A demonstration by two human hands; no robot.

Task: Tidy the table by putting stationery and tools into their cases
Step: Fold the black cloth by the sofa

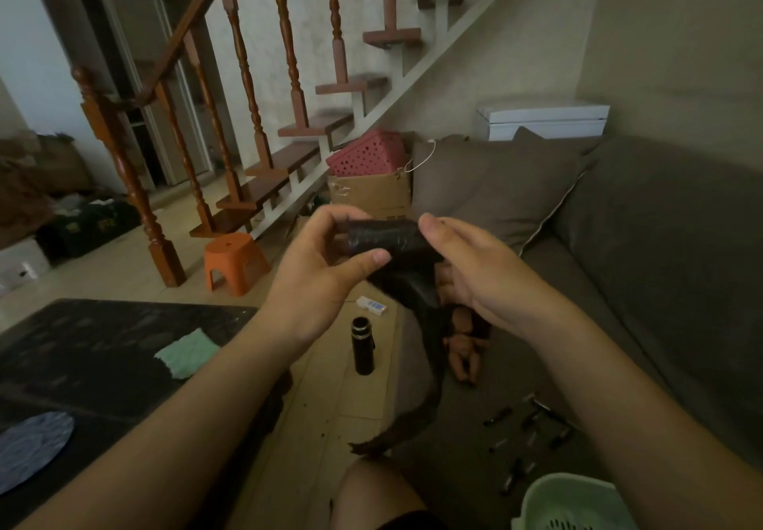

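A roll of black plastic bags (pixel 386 238) is held up between both hands at the middle of the view. My left hand (pixel 318 277) grips its left end, thumb on the front. My right hand (pixel 483 269) holds its right end with the thumb on top. A loose black bag strip (pixel 425 364) hangs from the roll down to the sofa seat. Several small dark tool pieces (pixel 532 426) lie scattered on the sofa seat at the lower right. The dark table (pixel 103 348) is at the lower left.
On the table lie a green cloth (pixel 188 352) and a blue striped cloth (pixel 33 447). A black flask (pixel 362 346), a white remote (pixel 371 305) and an orange stool (pixel 235 261) are on the floor. A green basket (pixel 569 505) sits at the lower right. A doll (pixel 466 348) lies on the brown sofa (pixel 660 240).
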